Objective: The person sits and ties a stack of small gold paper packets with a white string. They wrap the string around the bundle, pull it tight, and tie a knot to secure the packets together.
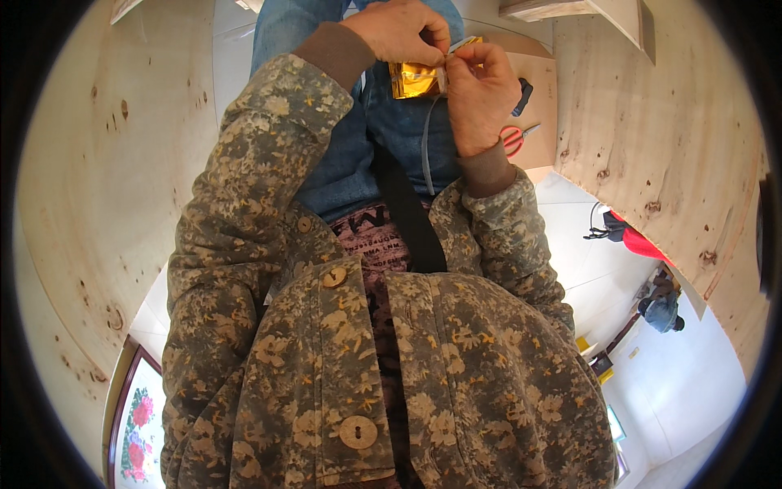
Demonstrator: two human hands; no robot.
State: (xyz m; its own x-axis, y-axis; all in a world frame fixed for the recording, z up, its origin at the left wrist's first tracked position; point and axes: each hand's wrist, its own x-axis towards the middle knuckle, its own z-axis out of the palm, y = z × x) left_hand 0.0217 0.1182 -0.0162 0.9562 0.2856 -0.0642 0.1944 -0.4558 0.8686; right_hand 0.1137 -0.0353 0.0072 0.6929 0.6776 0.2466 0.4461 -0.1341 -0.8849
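Note:
A shiny gold foil packet (415, 80) lies at my lap, below my hands, partly covered by them. A narrow grey ribbon (426, 147) runs over it, and one loose length hangs down across my jeans. My left hand (401, 33) comes in from the left above the packet, its thumb and fingers pinched at the ribbon. From the right, my right hand (485, 98) meets it, thumb and forefinger closed on the ribbon right beside the left fingertips. The exact spot between the fingertips is too small to make out.
Red-handled scissors (513, 141) lie on brown cardboard (538, 90) to the right of my right hand, with a small black object (523, 96) close by. Wooden panels (652, 122) stand on both sides. A black strap (403, 212) hangs down my front.

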